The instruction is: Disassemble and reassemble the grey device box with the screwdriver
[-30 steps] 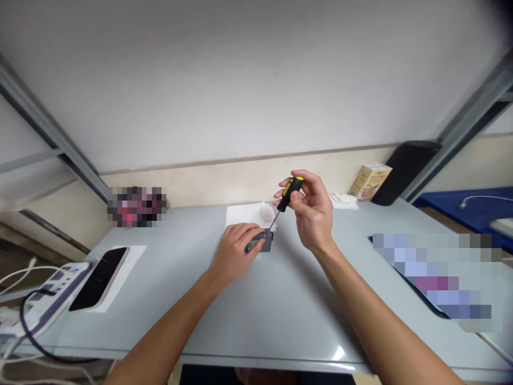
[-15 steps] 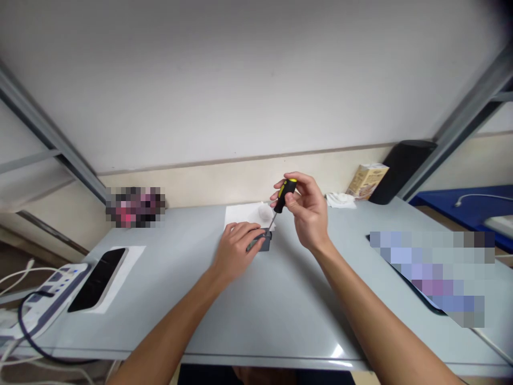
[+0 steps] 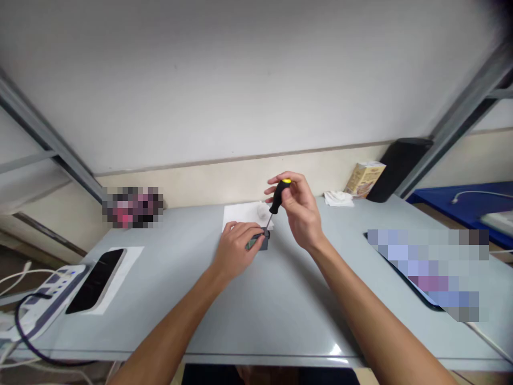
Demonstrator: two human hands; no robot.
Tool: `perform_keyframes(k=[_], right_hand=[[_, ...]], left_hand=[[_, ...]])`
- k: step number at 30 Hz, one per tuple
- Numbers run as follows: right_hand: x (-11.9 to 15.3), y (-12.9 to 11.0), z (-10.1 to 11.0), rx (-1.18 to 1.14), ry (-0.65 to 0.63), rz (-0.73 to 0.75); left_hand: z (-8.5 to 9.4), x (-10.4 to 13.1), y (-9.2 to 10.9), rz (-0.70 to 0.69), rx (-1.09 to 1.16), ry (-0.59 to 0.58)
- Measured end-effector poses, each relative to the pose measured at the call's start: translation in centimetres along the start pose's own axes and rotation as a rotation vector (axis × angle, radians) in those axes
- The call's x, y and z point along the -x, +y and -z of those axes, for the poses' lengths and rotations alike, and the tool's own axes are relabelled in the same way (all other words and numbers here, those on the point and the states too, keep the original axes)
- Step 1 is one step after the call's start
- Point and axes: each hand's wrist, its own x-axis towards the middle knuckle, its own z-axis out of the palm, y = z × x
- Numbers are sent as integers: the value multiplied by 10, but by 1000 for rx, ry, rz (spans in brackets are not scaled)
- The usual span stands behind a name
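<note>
My right hand [image 3: 300, 208] grips a screwdriver [image 3: 277, 199] with a black and yellow handle between thumb and fingers. Its thin shaft slants down to the left, and the tip meets the top of a small dark grey device [image 3: 264, 243]. My left hand [image 3: 239, 245] is closed around that device and presses it to the desk, hiding much of it. A greenish panel shows between my left thumb and fingers. Just behind lies a white sheet of paper [image 3: 236, 213] with a small, pale, round clear thing [image 3: 263, 211] on it.
At the left, a dark phone [image 3: 96, 280] lies on white paper beside a power strip [image 3: 48, 299] with cables. A crumpled tissue [image 3: 339, 199], a yellow carton [image 3: 364, 179] and a black cylinder [image 3: 396, 171] stand back right. A blurred-out tablet-like thing [image 3: 425, 278] lies at the right.
My right hand and the screwdriver handle have shifted slightly left, and the handle has turned in my fingers. My left hand stays on the device. The whole view has moved a little.
</note>
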Motion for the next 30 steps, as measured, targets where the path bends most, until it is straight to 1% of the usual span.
perform_keyframes(k=[2,3,4,6,8,12,15,17,20,25,30], right_hand=[[0,0,0,52,74,40],[0,0,0,51,89,46],[0,0,0,29,81,41],[0,0,0,-39,21,11],[1,0,0,-47,-14,-8],[1,-1,3,109,69,22],[0,0,5,66,33,-4],[0,1,6,6,-10,-44],[-1,1,4,23,-19,-69],[0,1,1,31,-1,-20],[0,0,2,48,29,11]], left_hand=[[0,0,-1,-10,-4,6],[0,0,-1,-20,-5,3],[0,1,-1,-32,-5,0],[1,1,-1,-53,-3,-8],[2,1,-1,-64,-4,-7],[3,0,-1,-85,-17,2],[2,1,-2,-94,-17,10],[3,1,-3,-89,-23,9],[4,1,-2,-73,-44,-19],[4,1,-1,-58,-43,-29],[1,3,-1,4,10,-10]])
